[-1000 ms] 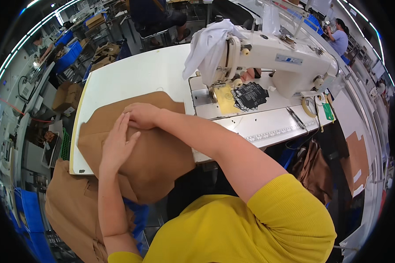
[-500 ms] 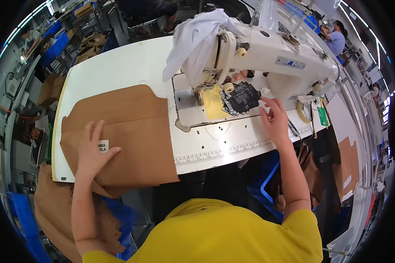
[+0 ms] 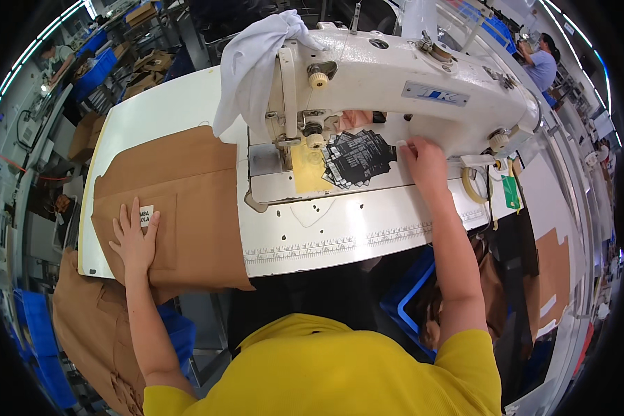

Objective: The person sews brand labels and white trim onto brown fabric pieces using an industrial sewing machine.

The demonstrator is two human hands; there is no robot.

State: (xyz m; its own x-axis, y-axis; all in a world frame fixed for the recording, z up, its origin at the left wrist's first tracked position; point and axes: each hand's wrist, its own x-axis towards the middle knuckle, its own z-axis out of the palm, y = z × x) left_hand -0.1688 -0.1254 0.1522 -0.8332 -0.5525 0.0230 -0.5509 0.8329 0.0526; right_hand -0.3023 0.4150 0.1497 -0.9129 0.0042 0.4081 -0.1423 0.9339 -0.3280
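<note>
brown fabric panel (image 3: pixel 204 208) at the sewing machine's (image 3: pixel 367 73) eight o'clock, right edge running twelve-to-six, long axis unclear; left hand (image 3: pixel 137 243) spread on it, right hand (image 3: pixel 426 165) curled by black labels (image 3: pixel 359 158), pinching or not, i can't tell.

Right side: a roll of pale yellow tape (image 3: pixel 466 186) sits just beside a green packet (image 3: pixel 512 192). Farther right, a flat brown sheet (image 3: pixel 552 267) lies against a pale surface. Rear right: a seated person in a lavender top (image 3: pixel 542 71). Rear left: a blue crate (image 3: pixel 93 75), a cardboard box (image 3: pixel 85 137) nearer, and a second person (image 3: pixel 64 57), blurred. Lower left: blue sheeting (image 3: pixel 33 315).
</note>
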